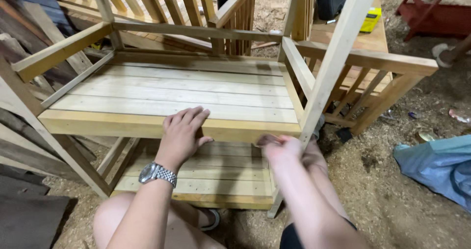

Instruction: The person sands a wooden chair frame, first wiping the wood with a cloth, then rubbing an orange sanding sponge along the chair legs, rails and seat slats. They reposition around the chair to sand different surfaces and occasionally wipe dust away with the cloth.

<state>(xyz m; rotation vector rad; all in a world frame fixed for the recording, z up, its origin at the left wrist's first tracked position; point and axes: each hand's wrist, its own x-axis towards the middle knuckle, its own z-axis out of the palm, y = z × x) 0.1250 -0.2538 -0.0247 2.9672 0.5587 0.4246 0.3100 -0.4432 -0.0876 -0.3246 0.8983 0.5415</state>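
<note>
A pale wooden shelf frame with a slatted upper deck and a lower slatted shelf stands in front of me. My left hand, with a metal wristwatch on the wrist, rests palm down over the front rail of the upper deck, fingers spread over its edge. Blurred, my right hand sits just under the front rail near the right upright post; I cannot tell whether it holds anything. My bare knees show at the bottom.
Sawdust covers the ground. More slatted wooden frames stand behind. A blue bag lies at right, a yellow box on a bench at the back, a red frame top right, dark boards at left.
</note>
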